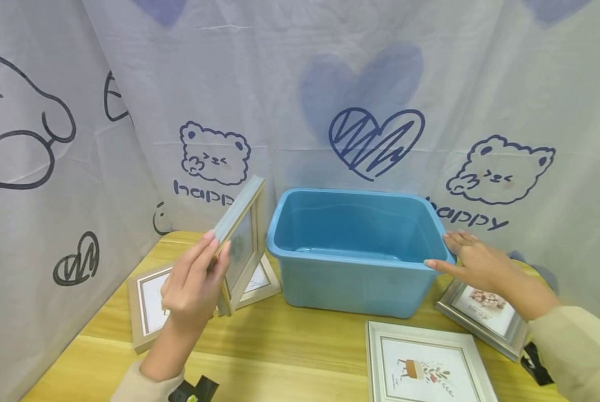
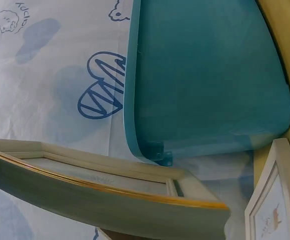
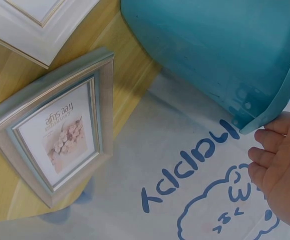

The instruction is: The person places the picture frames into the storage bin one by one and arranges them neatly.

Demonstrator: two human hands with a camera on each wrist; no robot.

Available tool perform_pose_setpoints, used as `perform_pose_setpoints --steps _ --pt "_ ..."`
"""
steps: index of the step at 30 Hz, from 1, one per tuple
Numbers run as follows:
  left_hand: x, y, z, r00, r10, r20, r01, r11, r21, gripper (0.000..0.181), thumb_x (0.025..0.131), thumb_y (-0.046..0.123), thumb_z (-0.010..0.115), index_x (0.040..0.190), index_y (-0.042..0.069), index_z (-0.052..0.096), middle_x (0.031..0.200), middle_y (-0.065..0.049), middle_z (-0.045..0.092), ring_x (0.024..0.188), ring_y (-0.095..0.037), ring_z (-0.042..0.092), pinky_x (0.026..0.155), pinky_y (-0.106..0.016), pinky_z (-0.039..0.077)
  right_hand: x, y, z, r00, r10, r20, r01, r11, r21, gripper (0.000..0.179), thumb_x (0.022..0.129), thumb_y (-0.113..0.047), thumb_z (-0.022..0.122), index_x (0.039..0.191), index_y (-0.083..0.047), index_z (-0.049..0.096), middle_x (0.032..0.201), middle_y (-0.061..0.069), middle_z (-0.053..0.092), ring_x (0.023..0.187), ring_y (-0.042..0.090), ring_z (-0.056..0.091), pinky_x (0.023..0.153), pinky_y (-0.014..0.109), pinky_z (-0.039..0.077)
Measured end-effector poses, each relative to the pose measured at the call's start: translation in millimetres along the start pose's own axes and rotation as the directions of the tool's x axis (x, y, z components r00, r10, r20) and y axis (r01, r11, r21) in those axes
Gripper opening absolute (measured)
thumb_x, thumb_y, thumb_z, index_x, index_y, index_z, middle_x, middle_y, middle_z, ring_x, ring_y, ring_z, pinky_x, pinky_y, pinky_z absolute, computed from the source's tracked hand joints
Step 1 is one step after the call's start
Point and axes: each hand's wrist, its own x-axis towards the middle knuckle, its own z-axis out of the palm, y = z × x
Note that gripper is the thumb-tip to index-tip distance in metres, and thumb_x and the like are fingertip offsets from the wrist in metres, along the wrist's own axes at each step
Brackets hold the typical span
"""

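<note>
The wooden table (image 1: 290,346) was backed by cloth (image 1: 260,84). A frame (image 1: 244,248) was gripped by the left hand (image 1: 191,282), a bin (image 1: 355,285) touched by the relaxed right hand (image 1: 483,265).

Behind a yellow wood-grained table (image 1: 290,346) hangs a white cloth (image 1: 275,84), and on it are printed blue hearts (image 1: 393,84), outlined bear faces (image 1: 217,155) and the word "happy" (image 1: 468,216).

The plastic bin (image 1: 350,285) is plain blue, the tabletop (image 1: 285,352) yellow wood grain. Off-white curtain cloth (image 1: 280,95) carries soft violet-blue hearts and navy line-drawn hearts, bears and "happy" lettering. The raised picture frame (image 1: 241,254) is cream with a gold line; the near front frame (image 1: 420,335) is white, its white print (image 1: 423,371) bearing orange, red and green; the right-hand frame (image 3: 106,105) is silvery beige round pinkish flowers (image 3: 66,145).
</note>
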Motion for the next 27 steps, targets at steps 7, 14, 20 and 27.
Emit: perform_pose_setpoints --steps 7,14,20,27 --pt "5.7 -1.8 7.9 1.000 0.020 -0.016 -0.020 1.000 0.022 0.019 0.077 0.008 0.074 0.069 -0.006 0.066 0.074 -0.015 0.070 0.053 -0.028 0.060 0.057 -0.024 0.053 0.8 0.0 0.0 1.000 0.002 0.001 -0.002 1.000 0.000 0.089 0.088 -0.062 0.043 0.135 0.014 0.034 0.140 0.038 0.029 0.128 0.055 0.027 0.095 0.067 0.032" --pt "15.0 -5.4 20.7 0.999 0.016 -0.042 -0.016 1.000 -0.011 0.016 0.074 0.005 0.076 0.070 -0.007 0.065 0.075 -0.015 0.069 0.059 -0.026 0.065 0.061 -0.022 0.054 0.9 0.5 0.0 1.000 0.010 0.004 -0.010 1.000 0.001 0.090 0.088 -0.062 0.043 0.136 0.013 0.034 0.140 0.038 0.029 0.128 0.055 0.027 0.096 0.067 0.031" --pt "26.3 -2.9 33.5 0.997 0.008 -0.081 -0.010 1.000 -0.029 0.019 0.075 0.003 0.074 0.068 -0.009 0.061 0.072 -0.017 0.066 0.060 -0.027 0.065 0.057 -0.025 0.054 0.8 0.6 0.4 1.000 0.014 0.004 -0.014 1.000 0.000 0.090 0.088 -0.062 0.043 0.135 0.013 0.034 0.140 0.037 0.029 0.128 0.055 0.027 0.096 0.067 0.031" --pt "35.0 -2.0 46.0 0.993 0.009 -0.118 -0.012 1.000 -0.024 0.023 0.077 0.004 0.073 0.065 -0.008 0.058 0.068 -0.017 0.063 0.057 -0.028 0.062 0.052 -0.028 0.052 1.3 0.9 0.5 1.000 0.019 0.009 -0.019 1.000 0.004 0.090 0.088 -0.063 0.042 0.136 0.013 0.034 0.141 0.037 0.028 0.128 0.055 0.026 0.096 0.068 0.031"
